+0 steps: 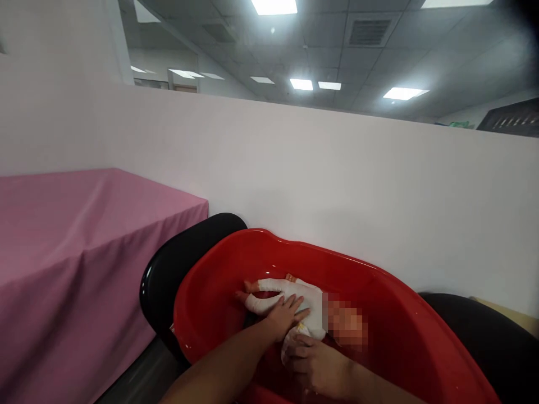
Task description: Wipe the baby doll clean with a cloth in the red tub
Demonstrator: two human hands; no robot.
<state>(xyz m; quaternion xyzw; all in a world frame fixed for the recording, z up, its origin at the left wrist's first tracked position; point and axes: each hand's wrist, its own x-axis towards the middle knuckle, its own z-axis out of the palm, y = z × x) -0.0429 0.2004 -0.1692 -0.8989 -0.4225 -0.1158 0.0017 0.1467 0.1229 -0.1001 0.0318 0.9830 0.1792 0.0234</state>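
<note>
A baby doll [290, 297] in white cloth lies on its side inside a red plastic tub [404, 314], legs to the left and head to the right. My left hand [284, 317] rests flat on the doll's body with fingers stretched out. My right hand [311, 362] curls around the doll's arm and lower side near the tub's front.
The tub sits on a black rounded stand [177, 264] against a white partition wall [337, 179]. A table covered in pink cloth [76, 252] stands to the left. Another black surface [484, 336] shows at the right.
</note>
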